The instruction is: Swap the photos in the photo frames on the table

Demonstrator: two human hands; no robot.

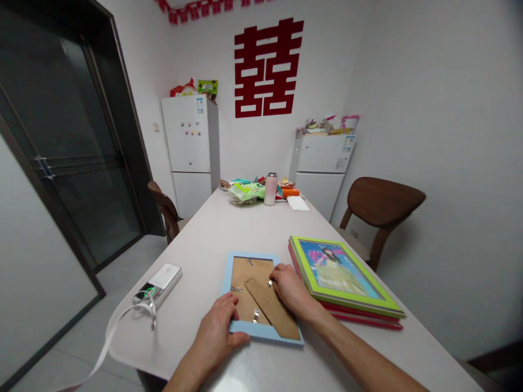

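Observation:
A light-blue picture frame [265, 330] lies face down on the table, its brown backing board [244, 272] and slanted easel leg [272, 307] showing. Small metal clips [256, 316] sit along the inner edges. My left hand [216, 326] grips the frame's lower left corner, with the thumb along the near edge and the fingers on the left side. At the right edge, the curled fingers of my right hand [289, 286] press together on the frame beside another metal clip [269, 283]. My right fingertips are partly hidden.
Right of the frame is a stack of frames topped by a green one [347, 272] with a picture. A power bank [161, 280] with a white cable lies left. A pink bottle [270, 189] and snack bags [247, 191] stand at the far end. Chairs [379, 204] flank the table.

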